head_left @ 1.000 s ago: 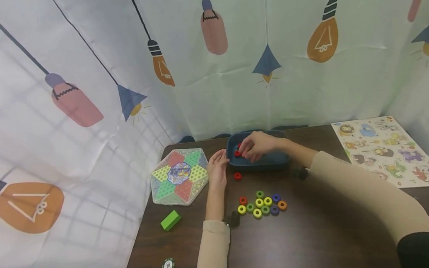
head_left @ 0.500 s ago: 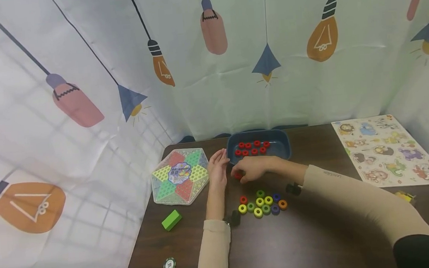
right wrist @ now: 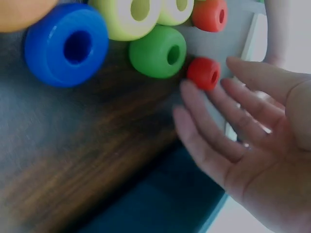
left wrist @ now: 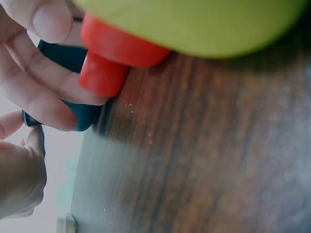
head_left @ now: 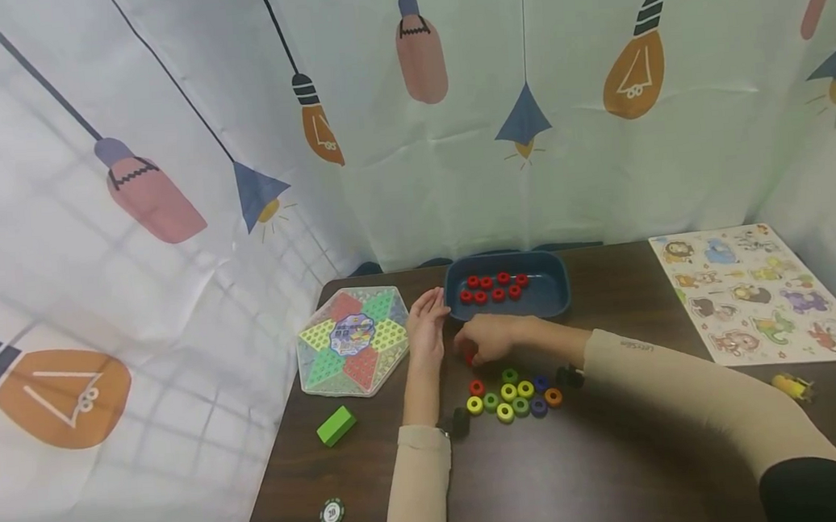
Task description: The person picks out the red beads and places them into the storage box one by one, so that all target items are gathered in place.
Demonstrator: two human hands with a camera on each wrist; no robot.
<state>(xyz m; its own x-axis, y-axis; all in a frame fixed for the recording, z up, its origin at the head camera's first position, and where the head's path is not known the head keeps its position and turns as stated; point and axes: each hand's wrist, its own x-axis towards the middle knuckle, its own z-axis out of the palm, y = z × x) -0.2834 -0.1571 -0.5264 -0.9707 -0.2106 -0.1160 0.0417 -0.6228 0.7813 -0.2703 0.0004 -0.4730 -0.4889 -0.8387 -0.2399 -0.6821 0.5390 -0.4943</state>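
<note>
My right hand hovers low in front of the blue tray. Its fingers reach around one red bead, partly hidden in the head view; the fingertips seem to touch it, while the thumb stands apart. At the tray's left side, my left hand holds the rim between thumb and fingers, as the left wrist view suggests. Several red beads lie inside the tray. Nearer me is a loose cluster of ring-shaped beads: yellow, green, blue, orange and another red bead.
A hexagonal star-pattern game box lies left of my left arm. Below it are a green block and a poker chip. An animal puzzle board lies at the right, with a small yellow toy nearer me.
My right hand has come from over the tray to the table in front of it. The loose red bead has shifted slightly toward me with it. My left hand stays put.
</note>
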